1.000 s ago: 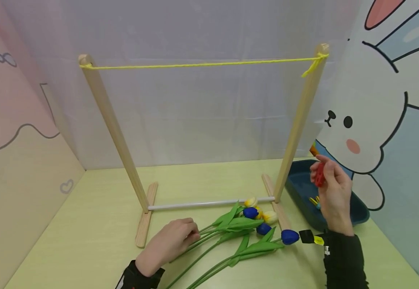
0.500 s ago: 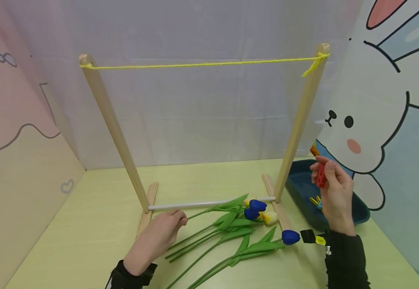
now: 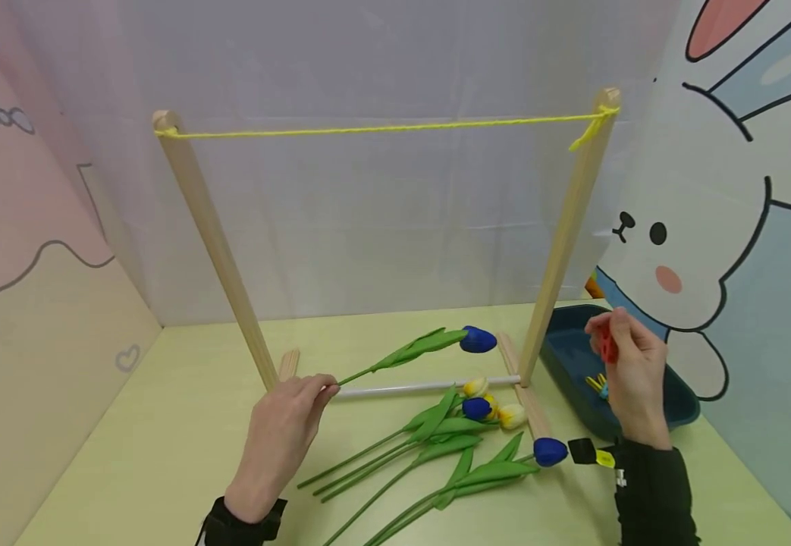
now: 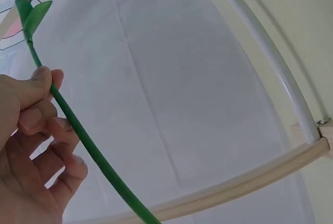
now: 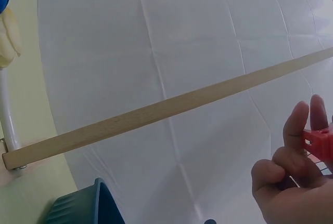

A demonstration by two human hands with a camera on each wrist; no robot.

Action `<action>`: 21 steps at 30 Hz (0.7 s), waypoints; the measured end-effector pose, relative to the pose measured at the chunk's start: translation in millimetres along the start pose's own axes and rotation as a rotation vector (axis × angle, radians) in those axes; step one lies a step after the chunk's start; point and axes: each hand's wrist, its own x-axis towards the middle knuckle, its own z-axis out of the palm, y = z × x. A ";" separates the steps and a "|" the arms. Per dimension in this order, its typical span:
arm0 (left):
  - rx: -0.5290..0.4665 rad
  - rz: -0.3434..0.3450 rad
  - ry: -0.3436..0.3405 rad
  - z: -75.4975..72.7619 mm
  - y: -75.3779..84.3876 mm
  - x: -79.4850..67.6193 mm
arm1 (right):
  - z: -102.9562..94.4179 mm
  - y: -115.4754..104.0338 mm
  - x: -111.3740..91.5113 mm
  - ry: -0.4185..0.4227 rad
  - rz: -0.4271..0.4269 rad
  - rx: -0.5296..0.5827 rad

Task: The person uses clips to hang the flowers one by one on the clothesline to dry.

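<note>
My left hand [image 3: 284, 436] pinches the stem of an artificial blue tulip [image 3: 425, 346] between thumb and fingers. The flower is raised and slants up to the right, its bloom left of the right post. In the left wrist view the green stem [image 4: 99, 154] runs on below the fingers. Over the dark teal basin [image 3: 566, 371], my right hand [image 3: 637, 379] holds a red clothespin [image 3: 608, 346], partly hidden by the fingers in the head view. Several more tulips [image 3: 453, 425], with blue, yellow and cream blooms, lie on the table in front of the frame.
Two wooden posts [image 3: 569, 235] with flat feet are joined low down by a white rod [image 3: 402, 389]. A yellow cord [image 3: 381, 130] is stretched between their tops. Several yellow and blue pieces [image 3: 598, 385] lie in the basin. A pale sheet hangs behind.
My left hand has drawn one blue tulip out of the bunch and lifted it away from the others. The right hand keeps the red clothespin and has dipped slightly.
</note>
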 end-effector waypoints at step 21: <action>-1.019 -0.329 0.239 -11.4 -3.0 5.7 | 0.3 1.1 -1.5 -0.086 -0.014 -0.022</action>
